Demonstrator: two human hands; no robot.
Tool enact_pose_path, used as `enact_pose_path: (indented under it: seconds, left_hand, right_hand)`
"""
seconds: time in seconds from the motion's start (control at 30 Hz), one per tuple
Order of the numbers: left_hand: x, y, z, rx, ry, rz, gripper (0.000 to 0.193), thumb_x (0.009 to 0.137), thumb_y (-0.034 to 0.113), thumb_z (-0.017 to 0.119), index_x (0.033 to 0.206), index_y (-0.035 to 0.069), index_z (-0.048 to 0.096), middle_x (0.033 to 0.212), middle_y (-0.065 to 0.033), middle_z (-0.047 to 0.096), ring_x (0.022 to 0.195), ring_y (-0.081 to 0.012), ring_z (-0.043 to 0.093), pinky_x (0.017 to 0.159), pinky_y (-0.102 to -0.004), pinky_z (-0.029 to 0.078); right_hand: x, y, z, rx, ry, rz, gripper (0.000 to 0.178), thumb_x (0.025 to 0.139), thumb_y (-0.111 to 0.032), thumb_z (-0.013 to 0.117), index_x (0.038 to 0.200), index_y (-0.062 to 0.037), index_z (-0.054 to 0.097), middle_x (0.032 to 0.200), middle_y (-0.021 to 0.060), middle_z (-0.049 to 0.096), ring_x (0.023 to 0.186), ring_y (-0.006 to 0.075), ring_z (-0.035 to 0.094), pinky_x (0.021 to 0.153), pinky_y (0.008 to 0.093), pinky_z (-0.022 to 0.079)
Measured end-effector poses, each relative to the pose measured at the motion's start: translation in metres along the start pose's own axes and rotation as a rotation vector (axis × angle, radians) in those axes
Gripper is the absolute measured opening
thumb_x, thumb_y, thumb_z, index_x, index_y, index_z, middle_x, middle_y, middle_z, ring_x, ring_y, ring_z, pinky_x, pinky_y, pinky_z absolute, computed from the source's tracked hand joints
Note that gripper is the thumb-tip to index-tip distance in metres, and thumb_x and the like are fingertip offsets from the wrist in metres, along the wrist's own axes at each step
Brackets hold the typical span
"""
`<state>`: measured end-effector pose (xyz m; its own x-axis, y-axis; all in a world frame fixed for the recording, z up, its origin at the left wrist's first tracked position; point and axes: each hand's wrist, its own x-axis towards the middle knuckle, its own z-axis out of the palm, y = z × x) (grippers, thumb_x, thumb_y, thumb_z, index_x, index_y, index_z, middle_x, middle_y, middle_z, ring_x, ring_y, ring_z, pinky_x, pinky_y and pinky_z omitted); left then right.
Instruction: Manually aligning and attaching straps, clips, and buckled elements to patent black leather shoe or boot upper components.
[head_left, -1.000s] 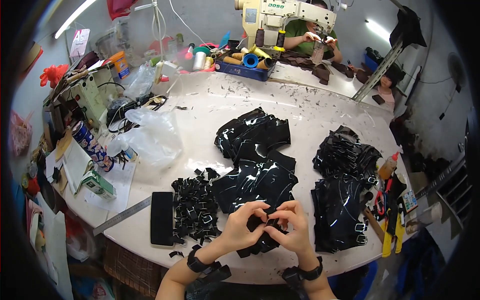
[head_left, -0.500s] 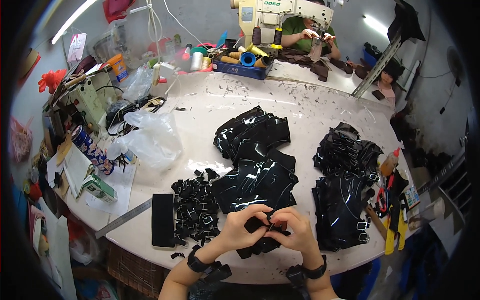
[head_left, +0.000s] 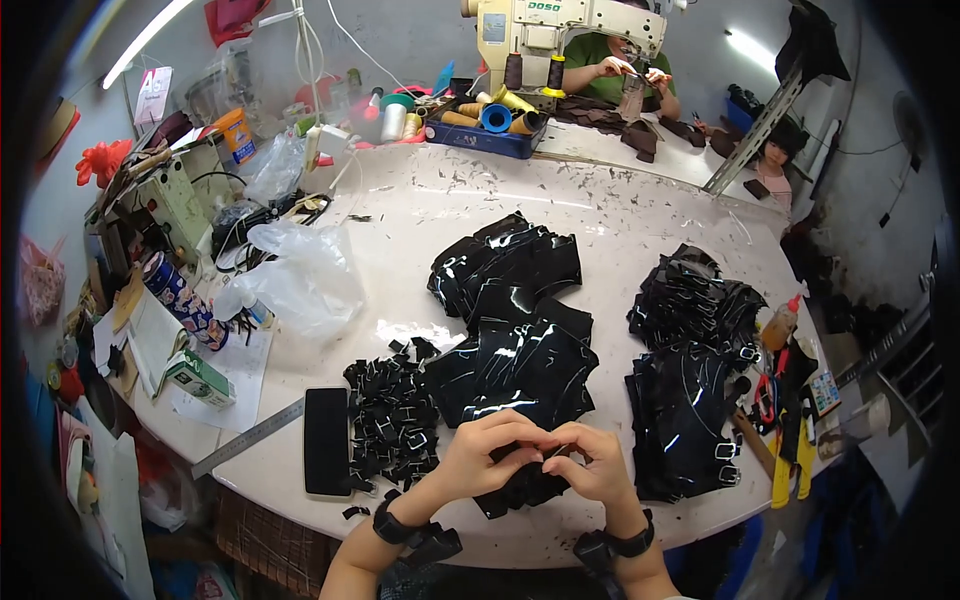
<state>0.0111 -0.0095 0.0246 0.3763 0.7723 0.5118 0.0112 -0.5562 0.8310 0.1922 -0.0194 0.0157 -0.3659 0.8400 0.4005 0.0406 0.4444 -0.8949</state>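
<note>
Our left hand (head_left: 492,458) and right hand (head_left: 594,465) meet over the near edge of the surface (head_left: 400,250), thumbs and fingertips drawn together in a pinch around a small dark piece (head_left: 543,456). Our fingers cover most of it, so we cannot tell its full shape or whether it carries metal. It seems light and fairly bendable, too small for a palm grip; we would take it by its two ends, between thumb and forefinger pads.

Just beyond and below the hands lie glossy black panels (head_left: 520,365), overlapping. We judge them thin, floppy and apt to slide on one another, best lifted singly by an edge, with care for creases in the shine.

To our left, a heap of small black pieces (head_left: 388,425) shows metal fittings that could snag; we would pick each by its strap part. A phone (head_left: 326,440) lies just beside it. To our right rests a buckled black stack (head_left: 682,425), likely heavier and best supported from beneath
</note>
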Motion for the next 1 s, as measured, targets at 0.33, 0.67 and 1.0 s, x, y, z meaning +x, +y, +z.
enact_pose_path:
  seconds: [0.33, 0.67, 1.0]
  left_hand:
    - [-0.003, 0.000, 0.012, 0.293, 0.139, 0.186, 0.020, 0.071, -0.005, 0.062, 0.090, 0.001, 0.061, 0.089, -0.0100, 0.057, 0.071, -0.0190, 0.059, 0.060, -0.0267, 0.049]
    - [-0.004, 0.002, 0.011, 0.202, 0.160, -0.065, 0.009, 0.074, -0.006, 0.056, 0.082, -0.001, 0.055, 0.079, -0.0101, 0.058, 0.067, -0.0205, 0.058, 0.058, -0.0273, 0.046]
    - [0.002, 0.008, -0.001, -0.030, 0.063, -0.138, 0.018, 0.074, -0.001, 0.058, 0.092, 0.000, 0.059, 0.077, -0.0083, 0.059, 0.069, -0.0184, 0.057, 0.062, -0.0265, 0.046]
  right_hand:
    - [0.000, -0.007, 0.004, 0.009, 0.047, 0.156, 0.024, 0.073, 0.004, 0.064, 0.095, 0.0023, 0.056, 0.081, 0.0083, 0.062, 0.061, 0.0096, 0.060, 0.052, 0.0191, 0.047]
    - [-0.005, 0.002, 0.004, -0.165, 0.159, 0.059, 0.014, 0.077, -0.003, 0.063, 0.088, 0.0001, 0.056, 0.063, 0.0042, 0.061, 0.051, 0.0081, 0.059, 0.046, 0.0184, 0.044]
    - [-0.003, 0.004, 0.009, -0.236, 0.268, 0.040, 0.017, 0.087, -0.014, 0.053, 0.076, -0.0005, 0.053, 0.062, 0.0046, 0.058, 0.047, 0.0070, 0.053, 0.043, 0.0186, 0.040]
